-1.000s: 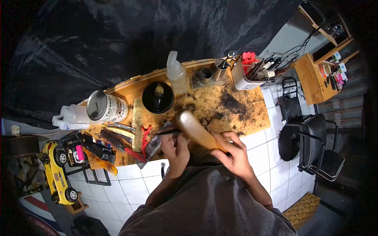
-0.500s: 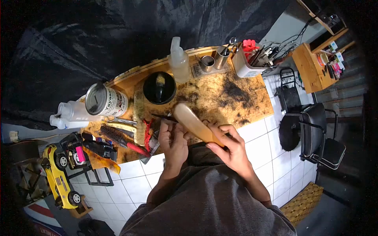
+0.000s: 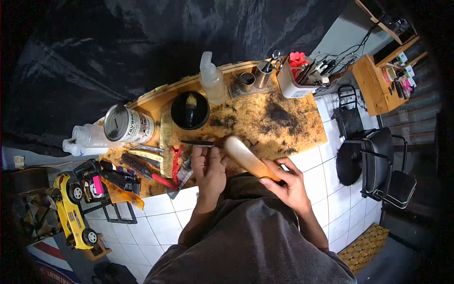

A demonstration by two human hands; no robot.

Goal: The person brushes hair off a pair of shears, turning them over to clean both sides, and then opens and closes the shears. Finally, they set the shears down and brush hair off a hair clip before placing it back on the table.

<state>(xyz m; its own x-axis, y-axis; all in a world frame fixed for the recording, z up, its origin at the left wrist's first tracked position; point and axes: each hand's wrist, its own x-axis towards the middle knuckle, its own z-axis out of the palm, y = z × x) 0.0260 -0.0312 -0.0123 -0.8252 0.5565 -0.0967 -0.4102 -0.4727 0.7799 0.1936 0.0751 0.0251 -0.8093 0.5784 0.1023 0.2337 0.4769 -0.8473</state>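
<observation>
Over the hair-strewn tabletop [image 3: 253, 105], our left hand [image 3: 210, 176] pinches a dark slim blade [image 3: 196, 142] just beside the wooden-backed brush [image 3: 246, 157] which our right hand [image 3: 289, 187] grips, so a careless stroke could cut us.

Brush [image 3: 244, 155] farther R (w/ R hand [image 3: 289, 184])

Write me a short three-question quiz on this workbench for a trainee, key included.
1. Which hand holds the smooth tan tool?
2. True or false: the spray bottle stands upright.
3. Fill in the blank: a ____ rests in the black bowl.

Key:
1. The right hand.
2. True.
3. Dark-handled brush.
</observation>
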